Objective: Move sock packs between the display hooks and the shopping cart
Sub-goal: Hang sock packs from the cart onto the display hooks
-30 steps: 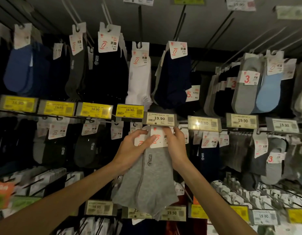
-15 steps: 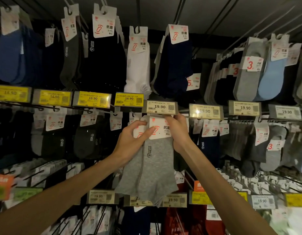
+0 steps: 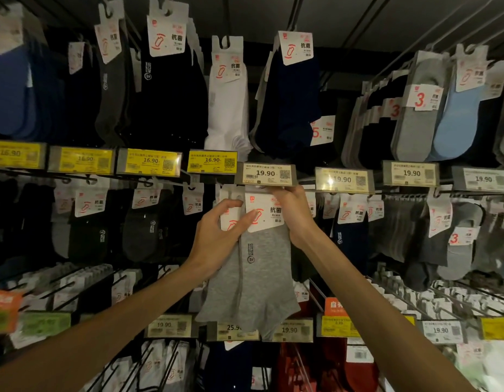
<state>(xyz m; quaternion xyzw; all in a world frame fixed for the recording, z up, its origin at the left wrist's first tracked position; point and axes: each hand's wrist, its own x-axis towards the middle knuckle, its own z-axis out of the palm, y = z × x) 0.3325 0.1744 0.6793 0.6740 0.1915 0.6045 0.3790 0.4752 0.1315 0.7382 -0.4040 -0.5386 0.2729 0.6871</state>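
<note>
**A:** Quick, where's the pack?

**B:** The grey sock pack (image 3: 259, 273) is in the middle row, front side to the camera. Its white card (image 3: 269, 213) sits just under the 19.90 price tag (image 3: 266, 173). The toe end hangs down to the lower price tags (image 3: 291, 330). The tag hides the card's top edge, so I can't tell what it hangs from.

**A:** Left hand?

**B:** The left hand (image 3: 216, 239) is clamped on the pack's left side. The thumb lies across the front of the card and the fingers curl round its left edge, up near the top.

**A:** Right?

**B:** The right hand (image 3: 296, 216) grips the card's upper right corner. Its fingertips are right below the 19.90 tag and the wrist is beside the grey fabric.

**A:** Hands together or apart?

**B:** Close together, one on each side of the same card, not touching each other. Both forearms reach up from the bottom corners.

**A:** Anything behind it?

**B:** A second card (image 3: 231, 222) peeks out behind, on the left by the left hand's fingers. I can't tell which pack it belongs to.

**A:** Surroundings?

**B:** On the row above, a white sock pack (image 3: 228, 108) hangs beside a navy sock pack (image 3: 296, 103). Yellow price tags (image 3: 150, 163) run to the left of the 19.90 tag. Black sock packs (image 3: 149, 236) hang left of the hands in the same row.
</note>
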